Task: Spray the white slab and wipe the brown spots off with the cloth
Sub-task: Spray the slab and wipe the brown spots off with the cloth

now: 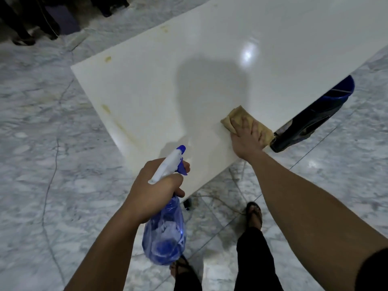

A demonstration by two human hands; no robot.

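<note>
A large glossy white slab (210,66) lies tilted across the view above the floor. Brown spots show near its left edge (106,108), at the upper left (108,58) and farther back (164,28). My right hand (248,137) presses flat on a folded tan cloth (237,116) near the slab's right front edge. My left hand (155,190) grips the neck of a blue translucent spray bottle (164,238) with a white and blue nozzle (174,160) that points at the slab's near corner.
Grey marble floor (52,164) surrounds the slab. A blue and black object (315,120) sticks out from under the slab's right edge. My feet in sandals (254,215) stand just in front. Dark furniture legs (31,24) are at the top left.
</note>
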